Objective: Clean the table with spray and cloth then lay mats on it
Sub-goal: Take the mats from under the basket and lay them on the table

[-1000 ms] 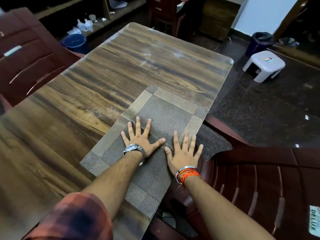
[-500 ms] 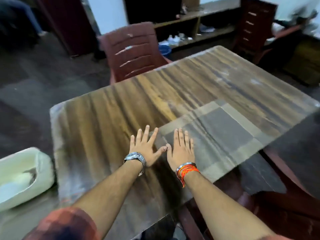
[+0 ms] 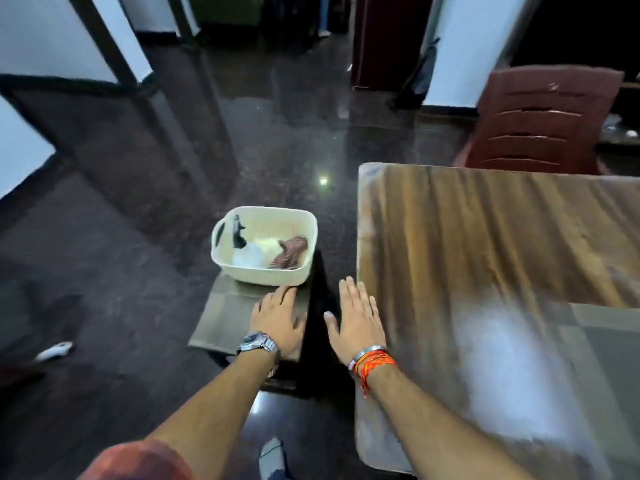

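The tabletop (image 3: 485, 244), wood-grained and blurred by motion, has its left edge and rounded far-left corner in plain sight, with a pale glare patch on its near part. A narrow dark gap runs along that left edge, and just across it stands a low dark stand (image 3: 306, 370), which carries a grey-brown mat (image 3: 221, 317) with paler border bands; whether it is one mat or several stacked, I cannot tell. The left hand (image 3: 277, 318) is spread flat, fingers straight, over the end of this mat nearest the person, holding nothing; contact cannot be told through the blur. The right hand (image 3: 358, 323) is likewise wide and flat, empty, over the gap with its little-finger side just at the tabletop's left edge. On the mat's far end, left of the tabletop's far corner, sits a cream basket (image 3: 266, 277) holding a spray bottle (image 3: 239, 233) with a dark head and a reddish patterned cloth (image 3: 290, 253). Another mat (image 3: 609, 344), grey with a paler border, lies flat on the tabletop's near right part and runs out of view. A maroon chair (image 3: 543, 123) stands at the tabletop's far side. Left of the tabletop, open glossy floor (image 3: 121, 271) spreads around the stand.
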A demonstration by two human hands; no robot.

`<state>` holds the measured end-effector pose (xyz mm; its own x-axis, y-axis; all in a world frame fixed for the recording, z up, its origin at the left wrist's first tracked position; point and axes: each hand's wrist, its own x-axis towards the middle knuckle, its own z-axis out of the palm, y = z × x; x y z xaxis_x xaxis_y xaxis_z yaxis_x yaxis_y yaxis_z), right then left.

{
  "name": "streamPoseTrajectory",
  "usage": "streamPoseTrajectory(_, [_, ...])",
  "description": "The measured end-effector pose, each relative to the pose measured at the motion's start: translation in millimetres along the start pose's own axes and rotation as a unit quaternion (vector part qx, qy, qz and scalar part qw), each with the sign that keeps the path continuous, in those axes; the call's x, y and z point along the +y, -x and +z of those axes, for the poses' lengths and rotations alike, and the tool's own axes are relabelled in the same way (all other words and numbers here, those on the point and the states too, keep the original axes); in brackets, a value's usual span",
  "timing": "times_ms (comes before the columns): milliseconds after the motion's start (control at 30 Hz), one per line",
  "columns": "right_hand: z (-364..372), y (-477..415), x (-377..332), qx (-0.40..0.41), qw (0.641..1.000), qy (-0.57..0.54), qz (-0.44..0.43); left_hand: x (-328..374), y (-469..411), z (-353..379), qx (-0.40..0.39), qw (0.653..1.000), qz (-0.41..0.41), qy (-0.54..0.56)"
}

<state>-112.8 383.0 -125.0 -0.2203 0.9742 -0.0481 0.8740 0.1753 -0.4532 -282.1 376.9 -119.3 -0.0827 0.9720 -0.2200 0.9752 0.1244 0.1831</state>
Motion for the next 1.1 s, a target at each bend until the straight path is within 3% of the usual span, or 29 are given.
streamPoseTrajectory(133, [60, -13, -66, -0.051, 0.998, 0.007, -0.03, -97, 3, 16, -0.059, 0.996, -0.07, -0.007])
streamPoseTrajectory(367, [136, -38, -91, -0.144, 0.987, 0.011, 0.069, -177, -19, 53, -0.146, 0.979, -0.138, 0.019])
streamPoseTrajectory(567, [183, -57, -75, -0.21, 0.96, 0.007, 0.186, -204, -53, 84, -0.22, 0.946, -0.227, 0.072])
streamPoseTrajectory(733, [210, -80, -66, -0.251, 0.906, -0.018, 0.341, -228, -80, 101, -0.246, 0.918, -0.292, 0.111])
streamPoseTrajectory(933, [210, -94, -73, -0.196, 0.882, -0.051, 0.425, -244, -93, 104, -0.254, 0.874, -0.358, 0.21])
streamPoseTrajectory(1100, [198, -106, -106, -0.144, 0.879, -0.071, 0.45, -250, -99, 81, -0.175, 0.9, -0.341, 0.207])
